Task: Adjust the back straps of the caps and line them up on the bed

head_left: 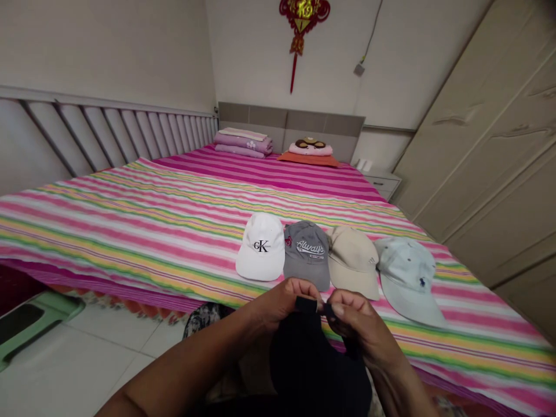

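A black cap (319,365) is held low in front of me, over the near edge of the bed. My left hand (292,301) pinches one end of its back strap. With thumb and fingers, my right hand (358,317) grips the strap's other end, close to the left fingertips. Beyond my hands several caps lie in a row: a white cap (262,246) with a "CK" print, a grey cap (306,255) lettered "Always", a beige cap (353,260) and a pale blue cap (408,281). Much of the black cap's shape is lost in shadow.
The caps lie on a striped bedsheet (130,220). Folded purple bedding (243,145) and a pink folded pile (310,149) rest by the headboard (260,119). A green stool (39,324) stands on the tiled floor at left; a wardrobe (490,162) is at right.
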